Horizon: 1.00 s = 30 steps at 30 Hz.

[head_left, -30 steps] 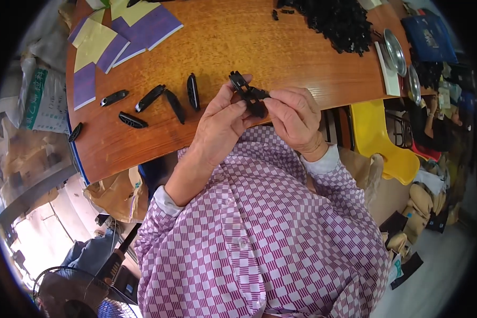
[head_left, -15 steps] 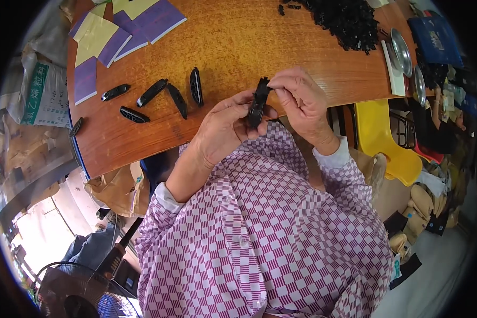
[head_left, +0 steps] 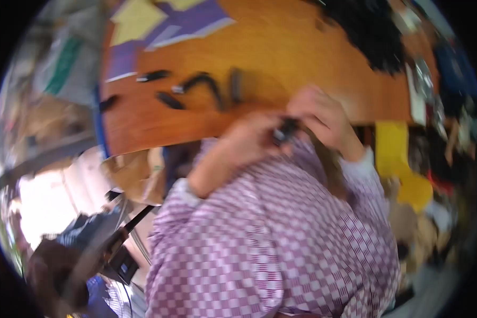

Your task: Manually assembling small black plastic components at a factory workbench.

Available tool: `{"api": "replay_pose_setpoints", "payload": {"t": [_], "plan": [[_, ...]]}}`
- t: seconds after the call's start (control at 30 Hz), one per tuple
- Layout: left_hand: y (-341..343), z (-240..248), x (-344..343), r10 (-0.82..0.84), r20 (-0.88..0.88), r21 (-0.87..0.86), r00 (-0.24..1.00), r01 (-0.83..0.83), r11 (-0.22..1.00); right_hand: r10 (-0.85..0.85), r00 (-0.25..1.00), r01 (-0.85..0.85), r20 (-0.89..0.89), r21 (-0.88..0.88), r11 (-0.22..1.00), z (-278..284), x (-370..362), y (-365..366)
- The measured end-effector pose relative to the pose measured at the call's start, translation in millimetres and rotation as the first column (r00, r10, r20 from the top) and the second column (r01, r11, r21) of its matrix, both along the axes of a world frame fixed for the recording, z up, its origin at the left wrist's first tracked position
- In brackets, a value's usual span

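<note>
Motion blur softens the whole picture. In my left hand (head_left: 252, 139) is a small, elongated black plastic piece (head_left: 285, 131), held over my lap just off the table's near edge. My right hand (head_left: 322, 117) is closed at that piece's upper end, thumb and fingers drawn together. Whether something small sits between those fingertips is hidden. Several similar black pieces lie apart on the table to the left, among them one upright piece (head_left: 235, 85) and another lying aslant (head_left: 170, 100).
Purple and yellow paper sheets (head_left: 139, 20) lie on the far left of the wooden table (head_left: 281, 58). A heap of small black parts (head_left: 373, 37) covers the far right. Beyond the right edge stands a yellow chair (head_left: 392, 151). A brown bag (head_left: 138, 175) is below the table's left side.
The view has swung, so the table and both hands appear farther right. The black piece, still between my hands, now looks shorter and tilted. The loose pieces keep their arrangement.
</note>
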State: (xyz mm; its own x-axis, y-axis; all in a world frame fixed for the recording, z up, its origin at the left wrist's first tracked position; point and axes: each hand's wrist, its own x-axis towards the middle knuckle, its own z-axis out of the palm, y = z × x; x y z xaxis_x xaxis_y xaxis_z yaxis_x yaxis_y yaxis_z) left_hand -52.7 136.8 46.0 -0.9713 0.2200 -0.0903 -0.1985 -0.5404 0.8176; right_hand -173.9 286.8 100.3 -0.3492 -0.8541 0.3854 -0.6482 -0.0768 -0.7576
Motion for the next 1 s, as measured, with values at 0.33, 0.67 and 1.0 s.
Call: {"api": "replay_pose_setpoints", "payload": {"t": [0.33,0.67,1.0], "plan": [[-1,19,21,-0.015,0.194,0.189,0.981,-0.022,0.982,-0.034,0.977,-0.008,0.211,0.198,0.980,8,22,-7],[-9,2,4,0.353,-0.148,-0.150,0.924,-0.374,0.915,-0.052,0.559,0.160,0.828,-0.046,0.986,-55,18,-29],[-5,7,6,0.346,-0.318,-0.439,0.883,-0.461,0.771,-0.054,0.414,0.075,0.909,0.025,0.997,-38,38,-36]]}}
